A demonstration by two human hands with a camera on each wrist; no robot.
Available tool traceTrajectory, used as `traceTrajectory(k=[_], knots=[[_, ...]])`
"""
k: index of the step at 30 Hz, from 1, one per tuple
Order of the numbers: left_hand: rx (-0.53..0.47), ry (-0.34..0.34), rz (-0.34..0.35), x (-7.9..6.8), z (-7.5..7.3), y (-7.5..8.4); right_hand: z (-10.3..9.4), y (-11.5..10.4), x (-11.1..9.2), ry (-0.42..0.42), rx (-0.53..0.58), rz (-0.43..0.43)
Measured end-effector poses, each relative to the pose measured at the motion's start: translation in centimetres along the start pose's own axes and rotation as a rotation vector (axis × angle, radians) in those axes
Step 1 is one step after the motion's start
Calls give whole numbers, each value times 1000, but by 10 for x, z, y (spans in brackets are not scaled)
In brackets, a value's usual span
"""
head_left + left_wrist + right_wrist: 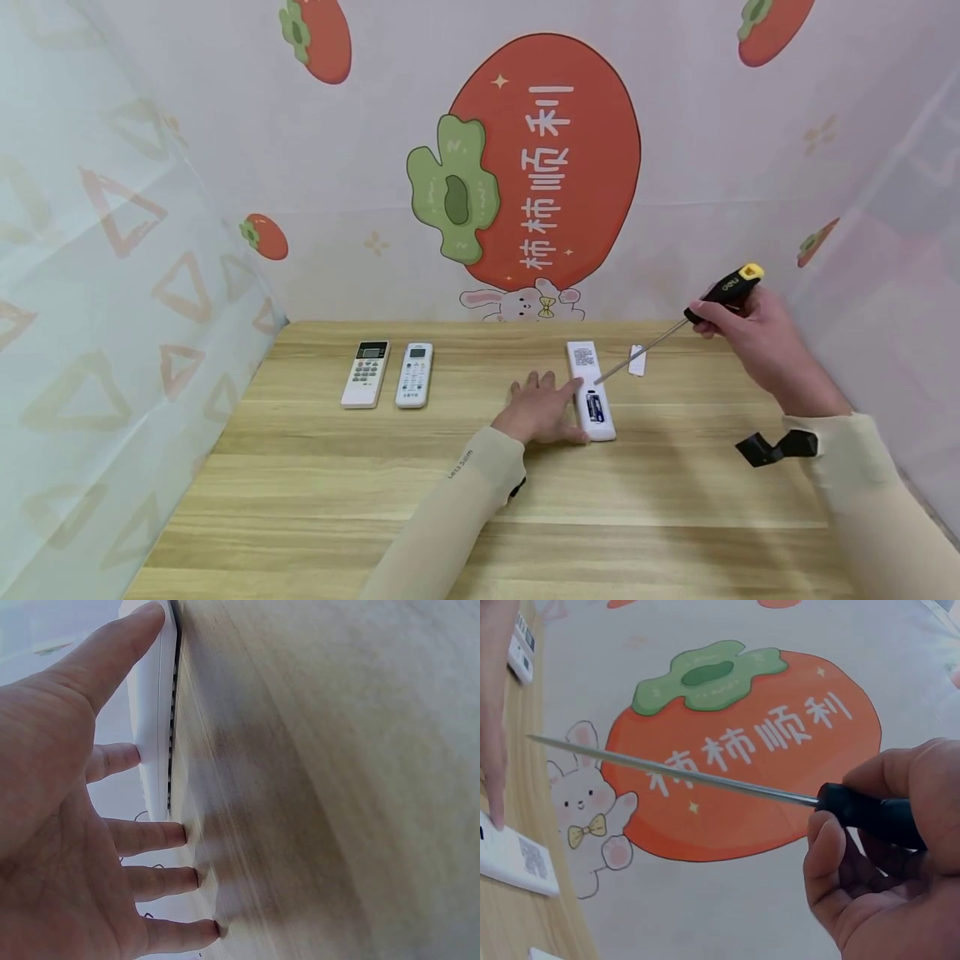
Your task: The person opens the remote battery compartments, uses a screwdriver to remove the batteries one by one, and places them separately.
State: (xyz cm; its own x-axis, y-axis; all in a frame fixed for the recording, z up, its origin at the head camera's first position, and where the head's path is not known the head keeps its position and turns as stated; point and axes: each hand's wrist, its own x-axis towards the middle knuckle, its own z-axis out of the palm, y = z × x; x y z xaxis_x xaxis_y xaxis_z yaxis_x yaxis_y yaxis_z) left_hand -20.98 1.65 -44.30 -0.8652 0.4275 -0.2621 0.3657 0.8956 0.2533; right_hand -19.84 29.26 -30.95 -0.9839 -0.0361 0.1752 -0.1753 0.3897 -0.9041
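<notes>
A white remote control [603,432] lies back side up on the table, its battery compartment uncovered and batteries [595,407] showing inside. My left hand [538,410] rests at its left side with spread fingers. Thumb and index finger touch the remote, while the other fingertips [196,877] reach down to the wood. In my right hand [772,350] I grip a screwdriver [726,293] by its black and yellow handle. Its long metal shaft [682,774] slants down to the left. In the head view the tip overlaps the remote just above the compartment.
A small white cover [637,361] lies right of the remote. Two more remotes, one with a black-framed display [365,375] and one slimmer [414,376], lie face up at the back left. A printed curtain [390,283] borders the wooden table [337,500] at the back and sides.
</notes>
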Motion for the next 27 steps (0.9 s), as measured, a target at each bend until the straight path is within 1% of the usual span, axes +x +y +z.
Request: traceTrajectory(k=[2, 7, 10, 15, 21, 27], knots=[[-1, -1, 0, 0, 0, 0, 5, 0, -1, 6, 65, -16], [7, 2, 2, 0, 0, -1, 15, 0, -4, 8, 294, -46], [18, 4, 3, 0, 0, -1, 19, 1, -4, -13, 437, -75], [34, 8, 11, 0, 1, -1, 23, 3, -5, -63, 628, -105], [43, 7, 13, -1, 0, -1, 26, 5, -3, -109, 792, -121], [45, 8, 13, 0, 0, -1, 26, 8, -2, -149, 911, -118]])
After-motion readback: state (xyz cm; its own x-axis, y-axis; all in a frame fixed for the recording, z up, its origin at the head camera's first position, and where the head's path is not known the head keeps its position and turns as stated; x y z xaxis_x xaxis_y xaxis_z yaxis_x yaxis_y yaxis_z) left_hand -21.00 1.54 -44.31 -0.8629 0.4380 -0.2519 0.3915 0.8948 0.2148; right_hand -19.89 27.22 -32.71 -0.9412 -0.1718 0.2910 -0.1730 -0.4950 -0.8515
